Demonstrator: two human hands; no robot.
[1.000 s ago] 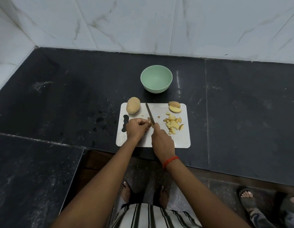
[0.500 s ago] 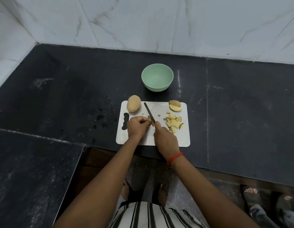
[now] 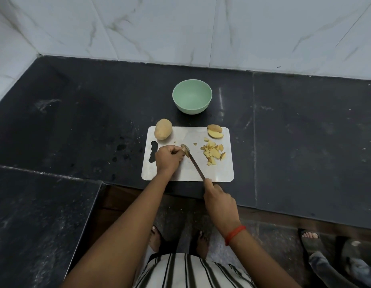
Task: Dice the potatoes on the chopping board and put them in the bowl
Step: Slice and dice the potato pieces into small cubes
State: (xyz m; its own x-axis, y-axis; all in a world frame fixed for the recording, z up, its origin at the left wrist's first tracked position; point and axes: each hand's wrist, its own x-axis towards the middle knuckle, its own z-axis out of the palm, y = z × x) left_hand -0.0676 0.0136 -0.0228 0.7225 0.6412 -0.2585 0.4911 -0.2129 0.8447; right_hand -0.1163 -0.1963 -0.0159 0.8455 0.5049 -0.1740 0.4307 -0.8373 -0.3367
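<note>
Nearest, the right hand (image 3: 220,204), a red thread bracelet (image 3: 234,234) on its wrist, is curled round the handle of a slim dark-bladed knife (image 3: 196,165). Half a second ago it worked close beside the left hand, mid-board; now it has drawn back past the near edge of the white rectangular plastic chopping board (image 3: 186,173). The blade now slants up-left across the board, its tip at the small skin-on potato piece (image 3: 185,149). The left hand (image 3: 169,157) still pins that piece under curled fingers, in the same spot.

To the right lies the unchanged pile of pale yellow potato dice (image 3: 213,153). Two cut potato halves (image 3: 215,131) sit at the far right corner and a whole brown potato (image 3: 163,132) at the far left. Beyond the board, apart from it on the black stone counter (image 3: 76,121), stands the round mint-green bowl (image 3: 192,96).
</note>
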